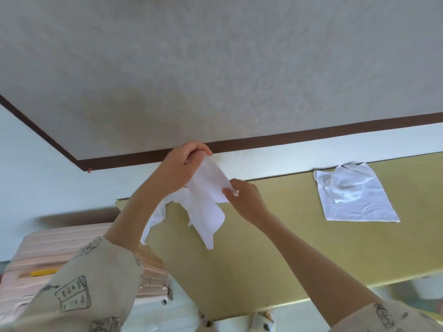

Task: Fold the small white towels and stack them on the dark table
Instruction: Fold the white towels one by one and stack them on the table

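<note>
A small white towel (207, 204) hangs crumpled in the air above the left part of the olive-gold table (299, 236). My left hand (184, 166) pinches its top corner, raised high. My right hand (244, 196) pinches the towel's right edge, lower down. More white cloth (155, 219) hangs behind my left forearm. Another white towel (354, 195) lies on the table at the far right, its upper part rumpled and its lower part flat.
A pink ribbed suitcase (60, 255) with a yellow item on it stands at lower left beside the table. A wall with a dark brown trim strip (287, 138) runs behind the table. White objects sit below the table's near edge.
</note>
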`<state>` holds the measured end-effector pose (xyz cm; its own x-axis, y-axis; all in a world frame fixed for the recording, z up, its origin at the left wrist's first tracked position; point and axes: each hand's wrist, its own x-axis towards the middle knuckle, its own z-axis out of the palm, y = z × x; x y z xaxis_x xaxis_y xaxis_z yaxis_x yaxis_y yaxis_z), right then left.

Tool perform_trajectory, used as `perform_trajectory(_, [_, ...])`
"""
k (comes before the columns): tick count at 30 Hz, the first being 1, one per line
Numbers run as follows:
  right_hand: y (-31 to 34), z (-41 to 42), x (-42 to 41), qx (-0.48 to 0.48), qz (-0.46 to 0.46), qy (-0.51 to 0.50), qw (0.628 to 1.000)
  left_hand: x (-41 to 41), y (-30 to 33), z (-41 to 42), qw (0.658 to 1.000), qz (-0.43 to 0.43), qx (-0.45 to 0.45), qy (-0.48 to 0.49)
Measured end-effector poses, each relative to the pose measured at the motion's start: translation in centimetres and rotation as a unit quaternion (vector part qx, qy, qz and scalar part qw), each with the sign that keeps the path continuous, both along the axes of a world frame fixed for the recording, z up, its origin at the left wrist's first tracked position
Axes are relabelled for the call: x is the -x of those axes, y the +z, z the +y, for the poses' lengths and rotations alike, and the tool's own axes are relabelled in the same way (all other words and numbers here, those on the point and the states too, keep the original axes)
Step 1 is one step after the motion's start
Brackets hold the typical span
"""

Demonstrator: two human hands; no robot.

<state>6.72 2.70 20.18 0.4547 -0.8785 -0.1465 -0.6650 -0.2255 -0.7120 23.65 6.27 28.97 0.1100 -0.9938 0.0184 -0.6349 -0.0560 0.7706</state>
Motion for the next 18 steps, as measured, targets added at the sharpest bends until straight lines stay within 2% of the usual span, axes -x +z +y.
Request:
perform_trajectory(6, [-0.9,-2.0,11.9,0.019,0.073,-0.071,0.995,6.4,-1.0,-1.1,0.998,0.034,-0.059,0.016])
perform_trajectory(12, [-1.4,-4.1,18.9,0.068,0.151,-0.099,0.981,10.3,-4.6,-3.2,0.990,-0.089,-0.112,0.019])
perform_trajectory(15, [-0.3,-5.6,20.6,0.085,0.149,-0.133,0.976,11.2,-4.8,-4.2,0.990,-0.101,-0.083,0.054])
perform_trajectory(18, [1.3,-6.8,21.4,0.120,0.112,-0.158,0.974,11.4,-3.9,-5.1,0.991,-0.116,-0.006,0.068])
